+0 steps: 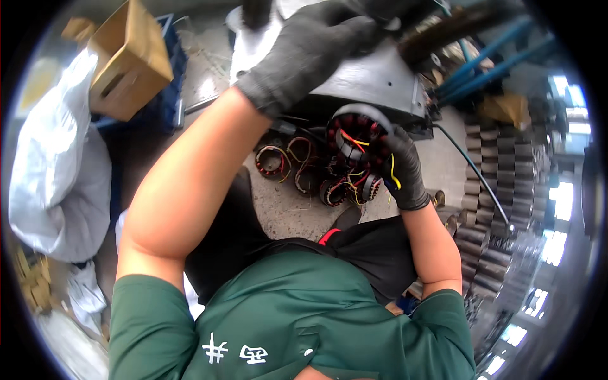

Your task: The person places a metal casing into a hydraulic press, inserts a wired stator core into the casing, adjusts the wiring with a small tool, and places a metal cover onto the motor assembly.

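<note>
My right hand (406, 168), in a dark grey glove, grips a motor stator (362, 113). The stator is a ring with a grey rim, dark red windings inside, and loose red and yellow wires. My left hand (307, 57), gloved the same way, reaches across a metal work surface (373, 79) to the top of the view. Its fingers are curled beside dark machine parts, and what they hold is hidden. Below the held stator, several more wound stators (273, 163) lie on the floor between my legs, with red and yellow leads.
At the left are a cardboard box (130, 66) in a blue crate (174, 57) and a large white sack (57, 171). Stacked metal cores (500, 171) line the right side. Blue bars (487, 63) and a thin green hose (472, 164) run near the machine.
</note>
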A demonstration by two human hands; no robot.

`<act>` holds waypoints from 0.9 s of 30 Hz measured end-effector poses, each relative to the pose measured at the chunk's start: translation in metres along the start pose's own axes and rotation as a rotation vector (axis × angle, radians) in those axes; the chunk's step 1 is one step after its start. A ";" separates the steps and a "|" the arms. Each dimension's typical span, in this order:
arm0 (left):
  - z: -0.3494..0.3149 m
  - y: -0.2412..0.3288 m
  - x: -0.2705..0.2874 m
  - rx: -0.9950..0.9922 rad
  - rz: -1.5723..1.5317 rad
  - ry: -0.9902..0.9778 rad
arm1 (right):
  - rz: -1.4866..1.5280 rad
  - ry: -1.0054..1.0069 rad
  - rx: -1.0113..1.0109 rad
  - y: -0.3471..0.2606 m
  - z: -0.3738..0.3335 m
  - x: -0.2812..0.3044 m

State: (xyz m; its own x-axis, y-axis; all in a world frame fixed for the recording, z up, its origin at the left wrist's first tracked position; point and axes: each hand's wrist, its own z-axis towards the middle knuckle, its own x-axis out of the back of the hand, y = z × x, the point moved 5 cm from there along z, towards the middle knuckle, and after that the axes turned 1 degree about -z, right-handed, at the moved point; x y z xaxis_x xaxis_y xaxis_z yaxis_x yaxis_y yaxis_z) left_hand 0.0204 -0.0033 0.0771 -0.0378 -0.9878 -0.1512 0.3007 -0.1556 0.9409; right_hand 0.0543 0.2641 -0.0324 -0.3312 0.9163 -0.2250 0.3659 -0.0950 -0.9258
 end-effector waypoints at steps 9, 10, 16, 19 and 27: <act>-0.046 -0.048 -0.070 0.359 0.134 -0.305 | 0.720 -0.012 0.064 -0.047 -0.021 0.023; -0.050 -0.046 -0.080 0.331 0.132 -0.354 | 0.716 -0.010 0.071 -0.050 -0.022 0.023; -0.059 -0.048 -0.104 0.337 0.185 -0.420 | 0.651 0.037 0.139 -0.047 -0.031 0.025; -0.057 -0.048 -0.105 0.200 0.301 -0.409 | 0.684 -0.064 0.197 -0.046 -0.031 0.028; -0.055 -0.049 -0.107 0.261 0.182 -0.382 | 0.806 0.006 0.107 -0.037 -0.023 0.037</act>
State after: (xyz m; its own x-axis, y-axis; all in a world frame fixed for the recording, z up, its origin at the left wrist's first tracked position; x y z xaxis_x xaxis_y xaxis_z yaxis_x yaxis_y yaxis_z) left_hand 0.0624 0.1109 0.0305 -0.3682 -0.9245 0.0982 0.0878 0.0706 0.9936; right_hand 0.0488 0.3107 0.0009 0.0032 0.5525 -0.8335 0.4051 -0.7628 -0.5041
